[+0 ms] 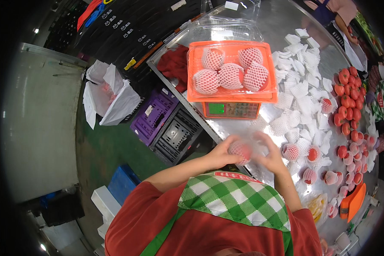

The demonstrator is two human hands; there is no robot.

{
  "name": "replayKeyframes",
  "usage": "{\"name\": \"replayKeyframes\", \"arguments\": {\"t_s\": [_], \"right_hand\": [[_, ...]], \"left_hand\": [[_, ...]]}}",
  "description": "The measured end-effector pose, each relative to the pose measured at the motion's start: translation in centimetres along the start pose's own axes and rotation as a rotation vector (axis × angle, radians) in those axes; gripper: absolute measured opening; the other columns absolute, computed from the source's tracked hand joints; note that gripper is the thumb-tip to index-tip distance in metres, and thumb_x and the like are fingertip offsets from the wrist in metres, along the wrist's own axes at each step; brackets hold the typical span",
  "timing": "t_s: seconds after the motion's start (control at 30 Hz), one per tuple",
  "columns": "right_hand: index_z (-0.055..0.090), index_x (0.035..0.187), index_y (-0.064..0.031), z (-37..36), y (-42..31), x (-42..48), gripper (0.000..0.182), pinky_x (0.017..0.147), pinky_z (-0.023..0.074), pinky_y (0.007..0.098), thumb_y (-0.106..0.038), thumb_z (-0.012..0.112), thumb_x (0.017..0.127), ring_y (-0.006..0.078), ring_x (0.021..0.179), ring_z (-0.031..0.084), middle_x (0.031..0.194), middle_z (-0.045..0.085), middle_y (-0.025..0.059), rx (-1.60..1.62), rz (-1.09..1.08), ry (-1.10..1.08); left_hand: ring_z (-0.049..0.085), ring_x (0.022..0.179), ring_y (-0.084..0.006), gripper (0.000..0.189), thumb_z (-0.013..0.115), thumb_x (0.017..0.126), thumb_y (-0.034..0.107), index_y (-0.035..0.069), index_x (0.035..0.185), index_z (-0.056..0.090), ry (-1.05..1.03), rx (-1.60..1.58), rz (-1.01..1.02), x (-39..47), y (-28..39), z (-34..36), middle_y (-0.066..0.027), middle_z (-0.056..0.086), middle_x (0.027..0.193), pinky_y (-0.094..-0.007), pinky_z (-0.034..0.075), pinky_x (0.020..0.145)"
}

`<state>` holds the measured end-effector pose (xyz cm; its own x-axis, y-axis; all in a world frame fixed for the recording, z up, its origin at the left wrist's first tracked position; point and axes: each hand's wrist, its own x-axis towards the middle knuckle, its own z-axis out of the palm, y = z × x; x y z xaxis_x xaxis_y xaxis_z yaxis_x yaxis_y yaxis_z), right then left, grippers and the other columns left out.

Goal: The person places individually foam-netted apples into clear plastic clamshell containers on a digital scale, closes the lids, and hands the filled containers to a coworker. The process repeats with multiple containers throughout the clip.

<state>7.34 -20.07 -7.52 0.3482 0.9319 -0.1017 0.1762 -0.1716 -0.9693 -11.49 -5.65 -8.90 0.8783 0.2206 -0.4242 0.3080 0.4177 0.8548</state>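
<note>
My left hand point(224, 155) holds a tomato in a white foam net point(240, 153) over the near edge of the steel table. To its right, my right hand point(272, 156) is raised with fingers curved and apart, blurred by motion; nothing distinct shows in its grasp. Beyond my hands, an orange weighing scale point(232, 110) with a lit green display carries a clear plastic clamshell box point(228, 91), its lid hinged back. Several net-wrapped tomatoes point(231, 76) sit in the box. Loose white foam nets point(296, 92) are heaped right of the scale.
Bare tomatoes point(348, 99) and wrapped ones point(329, 177) lie along the table's right side. A red cloth point(176, 65) lies left of the scale. Purple point(155, 115) and black crates point(177, 132) and a white-lined basket point(112, 96) stand left of the table. Other people work across it.
</note>
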Motion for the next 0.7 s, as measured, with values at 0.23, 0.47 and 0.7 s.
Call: {"name": "replayKeyframes", "arguments": {"t_s": [0.23,0.47,0.7], "right_hand": [[0.043,0.135,-0.0031,3.2,0.4,-1.2,0.086,0.1,0.0441,0.0427,-0.015,0.086,0.062,0.0393,0.119,0.052,0.131,0.05,0.022,-0.194,-0.09,0.071],[0.046,0.131,-0.0033,2.7,2.5,-2.6,0.078,0.094,0.0472,0.0425,-0.011,0.08,0.062,0.0379,0.111,0.055,0.123,0.054,0.0193,-0.26,-0.077,0.152],[0.048,0.131,-0.0042,-1.5,5.9,-4.2,0.075,0.094,0.0474,0.0411,-0.015,0.076,0.063,0.037,0.112,0.055,0.124,0.052,0.0192,-0.458,0.191,0.415]], "left_hand": [[0.052,0.111,-0.0151,0.065,0.076,0.081,0.014,0.003,0.133,0.039,0.021,0.047,-0.02,3.1,-0.8,0.9,-0.0088,0.051,0.122,-0.0305,0.047,0.095],[0.054,0.112,-0.0183,0.071,0.076,0.082,0.015,0.002,0.139,0.036,-0.006,0.219,0.008,3.6,-2.4,1.7,-0.0118,0.049,0.127,-0.0326,0.05,0.092],[0.06,0.102,-0.0179,0.045,0.072,0.084,0.011,0.002,0.125,0.057,0.599,0.734,0.631,5.0,11.1,-6.1,-0.0085,0.061,0.114,-0.0316,0.051,0.085]]}}
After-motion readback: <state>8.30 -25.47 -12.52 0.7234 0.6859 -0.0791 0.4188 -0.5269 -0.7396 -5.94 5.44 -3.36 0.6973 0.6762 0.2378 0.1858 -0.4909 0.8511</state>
